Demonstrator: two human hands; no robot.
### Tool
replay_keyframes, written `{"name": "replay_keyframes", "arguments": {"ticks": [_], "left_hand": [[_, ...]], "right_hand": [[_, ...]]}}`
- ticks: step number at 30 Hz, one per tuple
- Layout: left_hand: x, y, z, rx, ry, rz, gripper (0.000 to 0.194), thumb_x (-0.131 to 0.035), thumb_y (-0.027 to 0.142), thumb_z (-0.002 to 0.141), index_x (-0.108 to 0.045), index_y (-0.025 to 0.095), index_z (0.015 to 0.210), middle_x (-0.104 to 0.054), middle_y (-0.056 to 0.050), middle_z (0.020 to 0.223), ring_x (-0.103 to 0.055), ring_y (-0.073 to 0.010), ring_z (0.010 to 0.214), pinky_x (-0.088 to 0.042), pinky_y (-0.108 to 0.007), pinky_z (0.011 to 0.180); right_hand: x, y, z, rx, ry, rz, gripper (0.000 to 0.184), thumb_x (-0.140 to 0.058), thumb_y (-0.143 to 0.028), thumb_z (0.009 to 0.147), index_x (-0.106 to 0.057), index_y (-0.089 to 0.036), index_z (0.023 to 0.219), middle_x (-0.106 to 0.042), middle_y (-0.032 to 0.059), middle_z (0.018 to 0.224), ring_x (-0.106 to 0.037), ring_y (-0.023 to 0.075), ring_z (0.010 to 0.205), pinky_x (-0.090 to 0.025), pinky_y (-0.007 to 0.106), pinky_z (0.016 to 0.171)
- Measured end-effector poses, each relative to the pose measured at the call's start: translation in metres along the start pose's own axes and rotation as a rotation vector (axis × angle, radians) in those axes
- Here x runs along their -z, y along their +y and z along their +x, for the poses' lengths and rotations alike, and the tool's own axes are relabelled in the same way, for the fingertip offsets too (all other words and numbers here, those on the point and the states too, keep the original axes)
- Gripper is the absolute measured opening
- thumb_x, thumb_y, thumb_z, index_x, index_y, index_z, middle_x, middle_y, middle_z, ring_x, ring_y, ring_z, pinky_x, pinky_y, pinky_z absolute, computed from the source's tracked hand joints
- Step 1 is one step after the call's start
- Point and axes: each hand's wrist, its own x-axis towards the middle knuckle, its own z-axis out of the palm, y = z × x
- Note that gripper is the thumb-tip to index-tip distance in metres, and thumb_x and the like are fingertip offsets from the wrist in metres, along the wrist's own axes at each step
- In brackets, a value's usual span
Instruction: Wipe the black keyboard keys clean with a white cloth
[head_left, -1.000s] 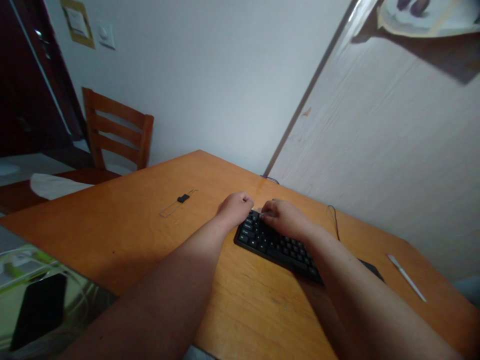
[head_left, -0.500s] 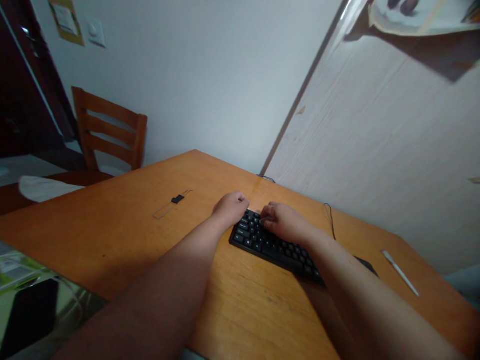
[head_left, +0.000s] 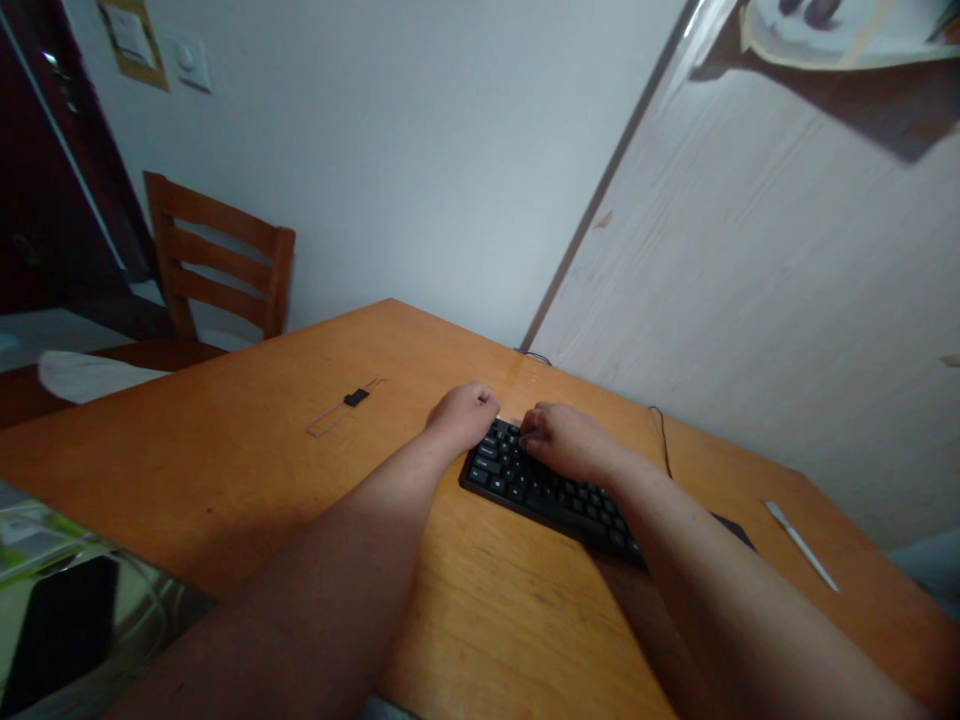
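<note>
A black keyboard lies at a slant on the wooden table. My left hand is closed at its far left corner, with the fingertips curled out of sight against the edge. My right hand hovers low over the left part of the keys, its thumb and fingers pinched together. Something small and thin may be between those fingertips, but it is too blurred to name. My right forearm covers much of the keyboard's right end.
Left of the keyboard lies a small black piece with wire loops. A white stick-like tool rests at the right of the table. A thin cable runs behind the keyboard. A wooden chair stands beyond the left edge; a dark phone-like slab lies lower left.
My right fingers have shifted very slightly over the keys, and the thin light thing seen at their tips is now harder to see. My left hand and the keyboard stay in place.
</note>
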Motion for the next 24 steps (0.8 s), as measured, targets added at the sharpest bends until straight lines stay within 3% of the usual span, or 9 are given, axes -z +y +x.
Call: {"name": "replay_keyframes", "arguments": {"ticks": [6, 13, 20, 24], "left_hand": [[-0.001, -0.001, 0.000, -0.013, 0.011, 0.000, 0.016, -0.058, 0.033, 0.081, -0.068, 0.021, 0.080, -0.070, -0.003, 0.081, -0.061, -0.0177, 0.076, -0.046, -0.026, 0.067], [-0.002, -0.001, 0.000, -0.029, 0.015, 0.011, 0.017, -0.057, 0.033, 0.081, -0.068, 0.021, 0.078, -0.069, -0.003, 0.079, -0.061, -0.0177, 0.075, -0.047, -0.027, 0.067], [0.000, 0.001, -0.002, 0.002, -0.005, 0.008, 0.016, -0.057, 0.033, 0.080, -0.068, 0.022, 0.081, -0.070, -0.002, 0.083, -0.062, -0.0179, 0.078, -0.047, -0.026, 0.069], [0.000, 0.000, -0.002, -0.014, 0.000, -0.007, 0.016, -0.057, 0.034, 0.080, -0.068, 0.021, 0.080, -0.070, -0.003, 0.082, -0.062, -0.0185, 0.078, -0.047, -0.027, 0.069]], "right_hand": [[-0.003, -0.001, -0.001, 0.009, 0.015, 0.059, 0.019, -0.057, -0.026, 0.081, -0.069, -0.020, 0.095, -0.069, 0.0070, 0.096, -0.061, 0.0198, 0.086, -0.040, 0.028, 0.069], [-0.002, 0.018, -0.005, -0.071, 0.093, 0.122, 0.020, -0.057, -0.027, 0.083, -0.070, -0.019, 0.096, -0.068, 0.0083, 0.096, -0.061, 0.0200, 0.086, -0.041, 0.028, 0.072], [-0.005, 0.017, -0.015, -0.031, 0.001, 0.110, 0.018, -0.060, -0.025, 0.080, -0.070, -0.021, 0.094, -0.068, 0.0061, 0.094, -0.061, 0.0192, 0.084, -0.041, 0.027, 0.071], [-0.004, 0.013, -0.015, -0.040, 0.021, 0.067, 0.019, -0.058, -0.027, 0.081, -0.070, -0.021, 0.095, -0.068, 0.0070, 0.097, -0.061, 0.0205, 0.087, -0.041, 0.028, 0.071]]}}
